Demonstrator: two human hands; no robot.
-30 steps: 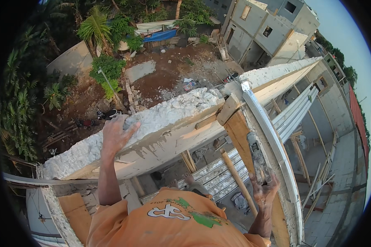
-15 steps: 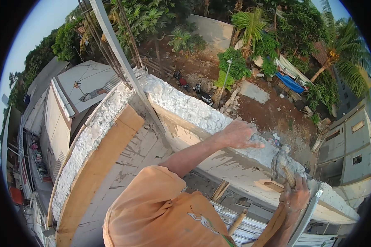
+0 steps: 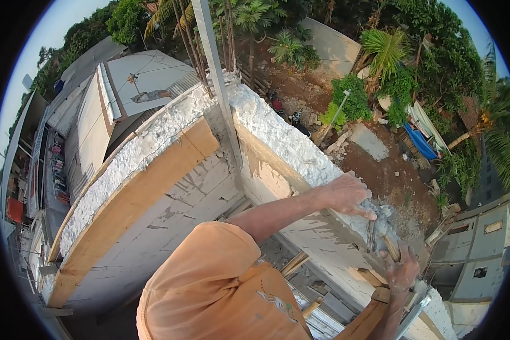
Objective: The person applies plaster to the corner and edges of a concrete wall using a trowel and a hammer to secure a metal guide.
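My left hand (image 3: 345, 195) reaches over the rough white wall top (image 3: 283, 139), thumb stretched out and fingers apart. Its fingertips are at a lump of wet grey mortar (image 3: 384, 214) on the wall. Lower right, my right hand (image 3: 401, 267) is closed round the near end of a mortar-caked tool with a wooden handle (image 3: 389, 243). The tool's far end lies against the grey mortar, and its working part is too smeared to name. Wooden formwork pieces (image 3: 374, 280) stand just beside my right wrist.
A wooden board (image 3: 147, 187) runs along the left wall, which meets the front wall at a corner. An upright metal post (image 3: 215, 73) rises there beside bare reinforcing bars (image 3: 192, 45). Beyond the wall the ground (image 3: 399, 175) lies far below. Metal sheets lie beneath me.
My view has turned, so the corner and post sit farther right. My left hand has moved toward the grey mortar by the tool. My right hand keeps its hold on the handle.
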